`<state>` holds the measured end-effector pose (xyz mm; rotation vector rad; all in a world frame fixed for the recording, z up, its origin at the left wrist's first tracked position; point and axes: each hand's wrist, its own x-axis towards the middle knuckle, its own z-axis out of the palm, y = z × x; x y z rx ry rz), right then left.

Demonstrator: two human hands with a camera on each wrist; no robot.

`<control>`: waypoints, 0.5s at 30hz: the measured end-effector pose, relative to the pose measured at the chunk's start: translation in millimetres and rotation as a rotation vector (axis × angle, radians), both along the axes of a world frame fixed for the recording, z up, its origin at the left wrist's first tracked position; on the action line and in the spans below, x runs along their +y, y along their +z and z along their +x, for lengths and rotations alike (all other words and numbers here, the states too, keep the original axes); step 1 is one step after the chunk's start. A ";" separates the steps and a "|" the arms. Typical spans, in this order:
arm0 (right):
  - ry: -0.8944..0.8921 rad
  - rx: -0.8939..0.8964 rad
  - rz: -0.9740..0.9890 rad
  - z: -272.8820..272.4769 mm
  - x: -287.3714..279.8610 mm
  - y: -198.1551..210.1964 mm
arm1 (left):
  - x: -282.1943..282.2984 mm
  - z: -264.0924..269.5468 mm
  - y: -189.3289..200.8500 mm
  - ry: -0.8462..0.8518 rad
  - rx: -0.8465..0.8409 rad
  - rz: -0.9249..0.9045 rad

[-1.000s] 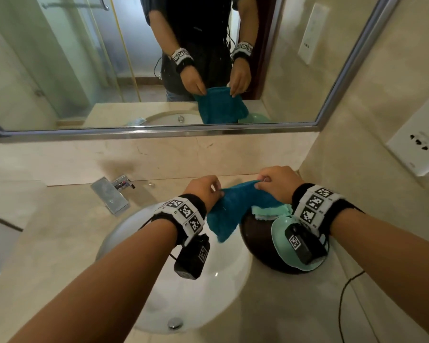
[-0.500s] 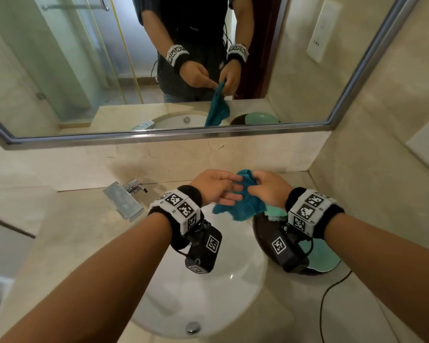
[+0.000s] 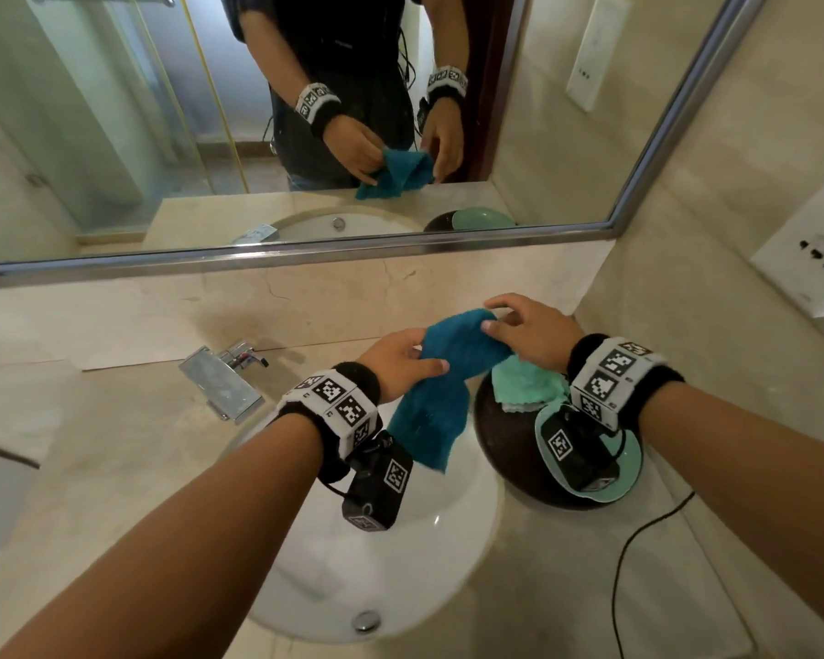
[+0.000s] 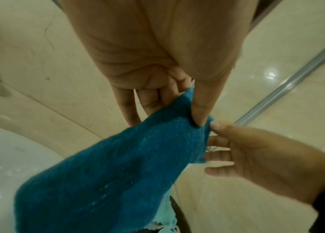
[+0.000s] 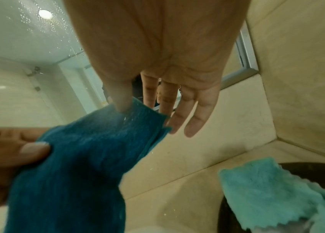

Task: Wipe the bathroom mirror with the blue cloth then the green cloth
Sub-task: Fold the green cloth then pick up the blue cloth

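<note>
Head view: fuzzy blue cloth (image 3: 441, 387) pinched between left hand (image 3: 391, 361) and right hand (image 3: 533, 332).

A: Where do the arms come in, seen from the head?

B: Both forearms are bare. The left comes in from 7 o'clock and the right from 4 o'clock, and each wrist wears a marker band with a small camera under it.

A: And the left hand (image 3: 397, 362)?

B: It is at about 12 o'clock from its wrist. The thumb is pressed against the fingers in a pinch, and the other fingers are fairly straight.

A: The right hand (image 3: 530, 329)?

B: It lies at 2 o'clock from the left hand and close to it. Thumb and forefinger are pinched together, and the remaining fingers (image 5: 194, 116) are spread and relaxed.
</note>
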<state>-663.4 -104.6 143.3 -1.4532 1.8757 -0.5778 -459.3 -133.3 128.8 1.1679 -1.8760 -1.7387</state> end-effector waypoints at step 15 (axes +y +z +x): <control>0.189 -0.104 -0.080 17.8 16.6 -30.1 | -7.0 -3.4 -3.2 0.204 -0.077 -0.098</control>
